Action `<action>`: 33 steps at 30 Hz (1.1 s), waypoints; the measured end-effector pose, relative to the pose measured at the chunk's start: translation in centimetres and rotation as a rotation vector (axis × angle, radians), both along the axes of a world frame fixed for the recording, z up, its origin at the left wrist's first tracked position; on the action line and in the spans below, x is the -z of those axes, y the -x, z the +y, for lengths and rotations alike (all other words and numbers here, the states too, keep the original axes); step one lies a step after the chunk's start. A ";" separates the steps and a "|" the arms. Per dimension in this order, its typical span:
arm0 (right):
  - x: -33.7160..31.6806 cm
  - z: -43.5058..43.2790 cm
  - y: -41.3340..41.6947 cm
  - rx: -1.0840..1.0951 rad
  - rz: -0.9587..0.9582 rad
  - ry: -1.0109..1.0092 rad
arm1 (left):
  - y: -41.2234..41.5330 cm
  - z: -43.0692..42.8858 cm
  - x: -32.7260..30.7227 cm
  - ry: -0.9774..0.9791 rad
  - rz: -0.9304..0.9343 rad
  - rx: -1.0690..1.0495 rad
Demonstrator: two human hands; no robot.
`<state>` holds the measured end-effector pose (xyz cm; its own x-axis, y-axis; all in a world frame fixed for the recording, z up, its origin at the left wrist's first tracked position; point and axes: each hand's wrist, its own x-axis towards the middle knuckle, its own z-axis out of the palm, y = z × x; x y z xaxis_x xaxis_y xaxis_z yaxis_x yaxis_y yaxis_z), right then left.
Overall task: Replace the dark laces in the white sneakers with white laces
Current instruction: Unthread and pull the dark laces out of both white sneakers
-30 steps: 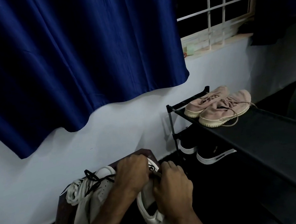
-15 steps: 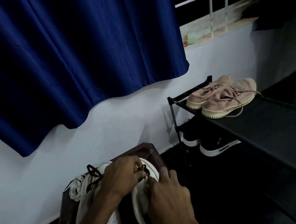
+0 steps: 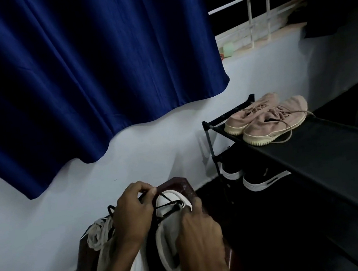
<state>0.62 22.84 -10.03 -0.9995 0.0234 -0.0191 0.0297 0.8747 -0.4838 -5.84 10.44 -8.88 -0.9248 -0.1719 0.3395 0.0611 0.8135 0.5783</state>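
Dim room — left hand (image 3: 135, 211) pinching dark lace (image 3: 167, 198), right hand (image 3: 197, 230) gripping sneaker (image 3: 169, 248) (heel hidden)

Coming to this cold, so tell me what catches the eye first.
The big blue curtain fills the upper left. At bottom centre, the left hand pinches a dark lace of the white sneaker that the right hand grips. On the right, pink sneakers sit atop a black shoe rack.

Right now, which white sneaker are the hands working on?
The right-hand white sneaker: the right hand grips it, the left hand pinches its dark lace.
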 end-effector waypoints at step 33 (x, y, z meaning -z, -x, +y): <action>1.8 7.1 7.0 0.300 -0.221 1.584 | -1.1 2.6 1.1 0.469 -0.136 0.044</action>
